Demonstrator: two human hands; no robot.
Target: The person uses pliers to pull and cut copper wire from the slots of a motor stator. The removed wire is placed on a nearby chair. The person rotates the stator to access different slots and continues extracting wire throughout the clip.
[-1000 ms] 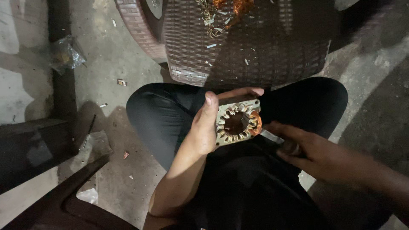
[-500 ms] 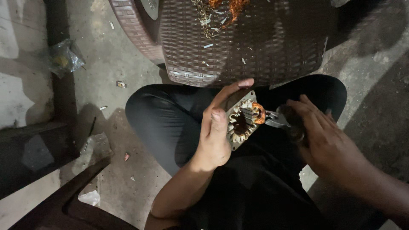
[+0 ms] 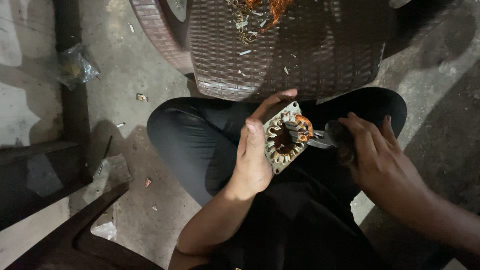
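While the left hand [image 3: 255,155] grips the motor stator [image 3: 286,137], the right hand [image 3: 380,160] holds pliers [image 3: 325,142] against its copper winding [image 3: 305,127].

R hand [image 3: 380,160] w/ pliers [image 3: 325,141] now at stator [image 3: 286,140], gripping winding.

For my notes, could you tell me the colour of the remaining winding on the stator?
Coppery orange winding, best in the head view.

I am seeing both my arms going bare, sleeveless as far as the view is showing; I am wearing dark, probably black, trousers [image 3: 200,145].
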